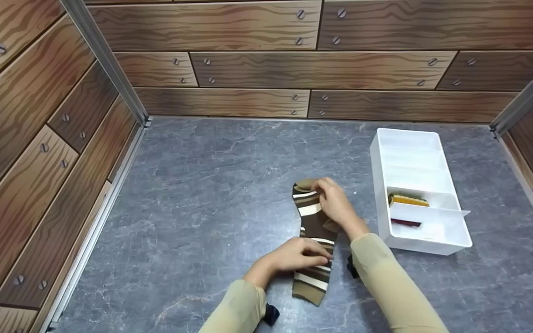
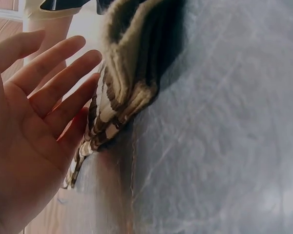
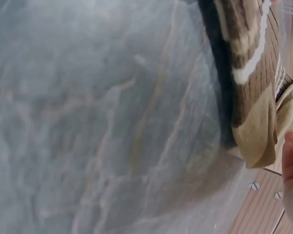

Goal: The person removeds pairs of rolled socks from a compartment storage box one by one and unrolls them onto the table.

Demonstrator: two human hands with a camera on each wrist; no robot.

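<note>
beige sleeves are sitting closest; striped sock is lying left of white box; left hand is lying across it, loosely spread; right hand is at far end, pinch unclear; likely straightening; next move's probably calling for a fold

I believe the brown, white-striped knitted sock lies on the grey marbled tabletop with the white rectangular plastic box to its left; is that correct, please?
Not quite: the head view shows the white rectangular plastic box to the right of the brown, white-striped knitted sock, not left. The sock lies on the grey marbled tabletop.
</note>
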